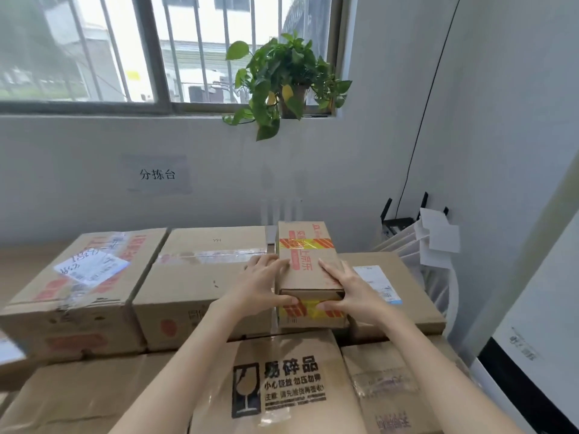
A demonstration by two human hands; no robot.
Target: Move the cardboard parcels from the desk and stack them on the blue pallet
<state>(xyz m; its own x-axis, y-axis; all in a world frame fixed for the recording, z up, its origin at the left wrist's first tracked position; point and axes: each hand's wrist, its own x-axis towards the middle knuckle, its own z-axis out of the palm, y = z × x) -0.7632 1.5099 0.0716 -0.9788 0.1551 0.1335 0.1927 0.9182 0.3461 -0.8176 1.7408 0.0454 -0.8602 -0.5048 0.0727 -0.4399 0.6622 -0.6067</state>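
A small cardboard parcel point(305, 258) with red and yellow tape stands among larger boxes on the desk. My left hand point(261, 285) grips its left side, thumb curled round the near edge. My right hand point(347, 289) grips its right side, fingers over the top and thumb on the front face. To the left sit a large plain box point(200, 277) and a box with a white label point(81, 277). A box with a black fragile mark point(282, 383) lies nearest to me. The blue pallet is out of view.
A flat box with a shipping label point(394, 292) lies right of the small parcel. White racks with paper slips point(429, 242) lean in the right corner. A potted plant point(288, 79) sits on the windowsill above. A white panel point(539, 333) stands at the far right.
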